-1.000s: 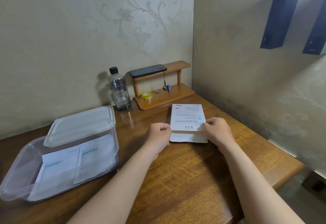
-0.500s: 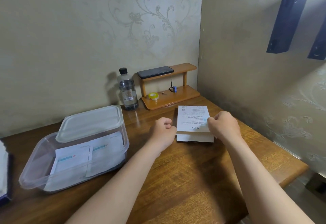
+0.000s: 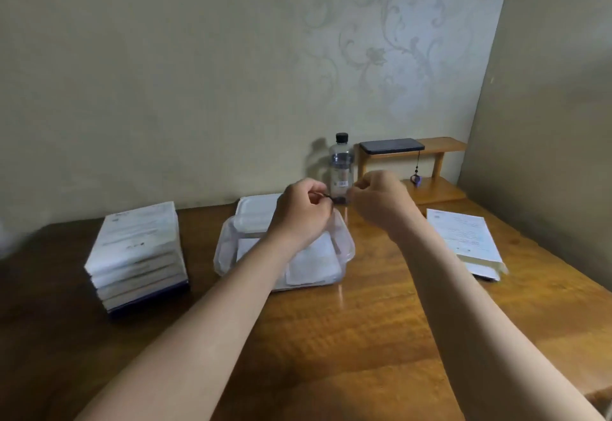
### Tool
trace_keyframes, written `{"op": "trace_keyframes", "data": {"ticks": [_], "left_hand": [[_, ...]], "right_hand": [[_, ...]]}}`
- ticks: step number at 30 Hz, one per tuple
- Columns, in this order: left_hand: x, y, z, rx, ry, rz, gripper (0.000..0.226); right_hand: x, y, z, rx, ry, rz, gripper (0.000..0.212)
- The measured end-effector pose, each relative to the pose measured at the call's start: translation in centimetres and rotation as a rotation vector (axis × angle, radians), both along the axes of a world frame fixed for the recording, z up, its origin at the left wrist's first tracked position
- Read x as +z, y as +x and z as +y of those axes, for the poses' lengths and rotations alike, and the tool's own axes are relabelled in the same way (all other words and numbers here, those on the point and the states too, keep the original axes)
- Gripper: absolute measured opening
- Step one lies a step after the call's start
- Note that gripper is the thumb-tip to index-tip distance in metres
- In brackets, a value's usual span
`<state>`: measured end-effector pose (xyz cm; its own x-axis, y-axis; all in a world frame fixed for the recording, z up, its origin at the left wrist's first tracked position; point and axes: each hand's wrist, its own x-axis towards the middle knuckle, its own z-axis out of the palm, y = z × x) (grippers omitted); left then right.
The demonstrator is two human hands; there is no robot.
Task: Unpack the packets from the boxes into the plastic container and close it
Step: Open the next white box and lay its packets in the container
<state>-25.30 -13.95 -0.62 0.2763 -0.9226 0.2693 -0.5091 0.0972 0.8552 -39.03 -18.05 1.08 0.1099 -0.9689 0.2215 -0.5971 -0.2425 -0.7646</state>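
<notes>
I see my left hand and right hand close together above the plastic container, fingers curled in; whether they pinch anything I cannot tell. The container sits mid-worktop beneath them, packets inside, lid across its far end, apart from the fingers

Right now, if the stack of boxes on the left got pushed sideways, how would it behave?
The stack of boxes looks unevenly piled, so upper boxes would probably slide off separately. They look like thin card, likely light. The glossy wooden table may let the bottom one skid.
</notes>
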Motion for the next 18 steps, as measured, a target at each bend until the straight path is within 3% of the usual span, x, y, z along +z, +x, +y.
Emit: {"op": "trace_keyframes", "data": {"ticks": [10, 14, 18], "left_hand": [[-0.3, 16.6, 8.5, 0.382, -0.043, -0.137, 0.023], [-2.5, 23.0, 9.9, 0.535, 0.027, -0.069, 0.029], [-3.1, 25.4, 11.7, 0.560, 0.086, 0.014, 0.046]], "right_hand": [[-0.5, 18.4, 5.3, 0.310, 0.011, 0.097, 0.024], [-1.5, 23.7, 6.4, 0.394, 0.057, 0.155, 0.015], [-2.2, 26.6, 6.5, 0.419, 0.084, 0.209, 0.012]]}}
